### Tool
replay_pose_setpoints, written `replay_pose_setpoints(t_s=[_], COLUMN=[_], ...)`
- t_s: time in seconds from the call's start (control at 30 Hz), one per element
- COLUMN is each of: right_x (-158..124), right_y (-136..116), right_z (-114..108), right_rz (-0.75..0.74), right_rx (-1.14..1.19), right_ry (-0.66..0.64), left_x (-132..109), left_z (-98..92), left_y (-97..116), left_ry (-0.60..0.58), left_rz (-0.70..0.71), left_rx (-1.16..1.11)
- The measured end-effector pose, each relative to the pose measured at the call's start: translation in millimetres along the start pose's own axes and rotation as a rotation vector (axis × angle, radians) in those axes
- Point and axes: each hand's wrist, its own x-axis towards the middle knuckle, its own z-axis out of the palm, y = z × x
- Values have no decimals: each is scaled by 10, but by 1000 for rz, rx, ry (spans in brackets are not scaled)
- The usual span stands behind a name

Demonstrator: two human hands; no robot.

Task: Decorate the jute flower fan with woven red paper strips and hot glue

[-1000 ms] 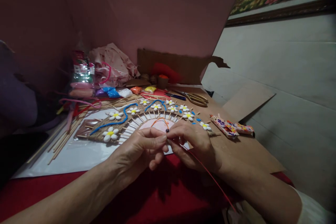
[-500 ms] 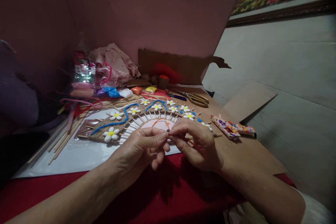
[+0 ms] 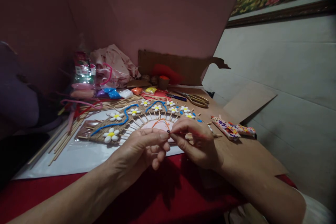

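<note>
My left hand (image 3: 145, 146) pinches a small dark bead (image 3: 168, 131) between thumb and forefinger, its other fingers loosely curled. Right beside the bead, the thumb and forefinger of my right hand (image 3: 197, 143) are pressed together on what looks like the end of a thin orange cord (image 3: 160, 120), mostly covered by the fingers. The cord loops above the white centre of a semicircular craft piece. That piece has a band of wound twine (image 3: 122, 120) on wooden sticks, decorated with white-petalled flowers (image 3: 110, 134) and wavy blue strips (image 3: 126, 116).
Wooden sticks (image 3: 61, 136) lie at the left on a white sheet (image 3: 39, 168). Behind are coloured clay packets (image 3: 126, 93), scissors (image 3: 198, 100) and a blue-handled tool (image 3: 177, 97). To the right, a flower-patterned cloth item (image 3: 228, 127) rests on cardboard (image 3: 252, 154).
Both hands stay almost in place. My right fingertips have shifted very slightly right, and the bit of orange cord below that hand no longer shows.
</note>
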Motion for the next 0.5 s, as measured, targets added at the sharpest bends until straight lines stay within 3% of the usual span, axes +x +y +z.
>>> replay_pose_setpoints(t_s=[0.23, 0.5], right_x=[-28, -12], right_y=[23, -19], right_z=[-2, 13], right_rz=[-123, -150], right_rx=[-103, -212], right_ry=[45, 15], left_x=[11, 9], left_z=[0, 0], left_y=[0, -6], left_ry=[35, 18], left_rz=[5, 24], left_rx=[-53, -14])
